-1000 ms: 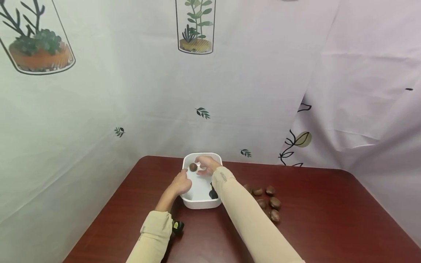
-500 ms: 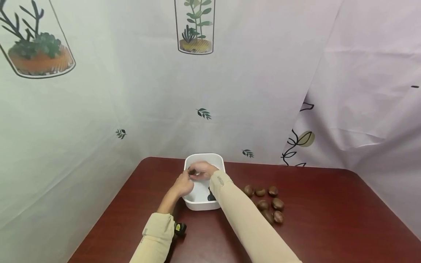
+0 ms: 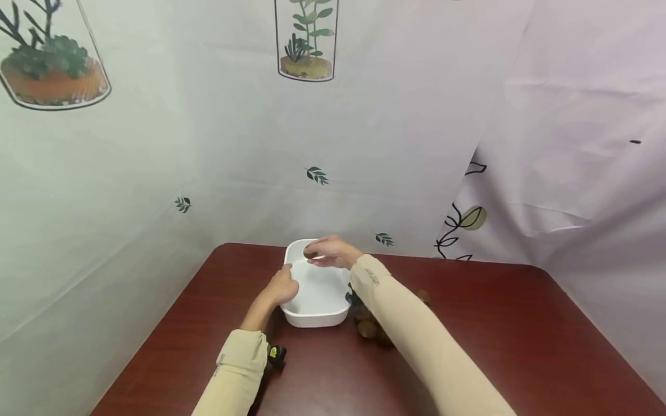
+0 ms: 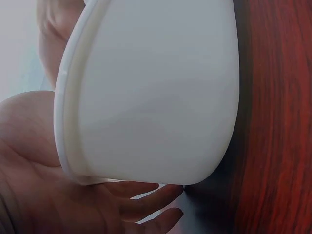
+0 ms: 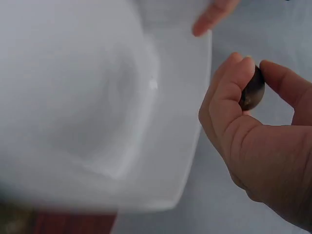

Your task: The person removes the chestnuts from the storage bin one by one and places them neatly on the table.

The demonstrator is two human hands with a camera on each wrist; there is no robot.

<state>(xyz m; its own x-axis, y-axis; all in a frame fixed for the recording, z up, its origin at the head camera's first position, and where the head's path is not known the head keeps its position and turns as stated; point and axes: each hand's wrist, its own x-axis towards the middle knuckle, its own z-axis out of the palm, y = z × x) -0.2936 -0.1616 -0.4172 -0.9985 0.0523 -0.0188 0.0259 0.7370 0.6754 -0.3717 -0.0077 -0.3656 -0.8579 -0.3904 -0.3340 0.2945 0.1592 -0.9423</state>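
A white plastic tub (image 3: 315, 321) stands at the far side of the table. My left hand (image 3: 281, 286) grips its left rim; in the left wrist view, the thumb side lies over the rim and fingers (image 4: 146, 204) reach past the outer wall (image 4: 156, 97). Over the tub's far end, my right hand (image 3: 335, 252) holds up a brown chestnut (image 3: 310, 253). The right wrist view shows this glossy chestnut (image 5: 253, 90) pinched between thumb and fingertips, with the tub's pale inside (image 5: 165, 141) beside it.
More chestnuts (image 3: 367, 329) lie on the dark red table (image 3: 322, 375) right of the tub, partly hidden by the right sleeve (image 3: 416, 323). A white printed cloth (image 3: 244, 202) hangs behind the table and along its sides.
The chestnut lay at the tub's far left; my right hand has taken hold of it beside my left hand and lifted it away, up and rightward. My left hand stays on the rim.
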